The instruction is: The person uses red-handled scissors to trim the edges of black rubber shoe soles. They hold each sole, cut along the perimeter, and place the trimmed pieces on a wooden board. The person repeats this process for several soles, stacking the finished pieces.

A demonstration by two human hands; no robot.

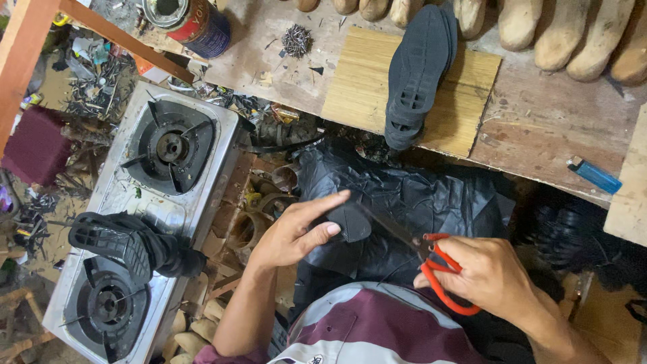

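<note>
Right grip (488, 273) clenched through red scissors (431, 259), left hand (296, 232) pinching black sole piece (350, 222), wrist bent inward

In front of me runs a worn wooden workbench (539, 128), scuffed and stained, with a pale bamboo-coloured board (357, 81) lying at its near edge and a row of wooden shoe lasts (559, 30) lined along its far edge. To my left a steel two-burner gas stove (202, 195) stands low beside the bench, and past it the floor (87, 87) is littered with scraps and metal bits around a dark red stool (37, 145). An orange-painted wooden frame (27, 47) crosses the far left corner, and the light is flat and even.
</note>
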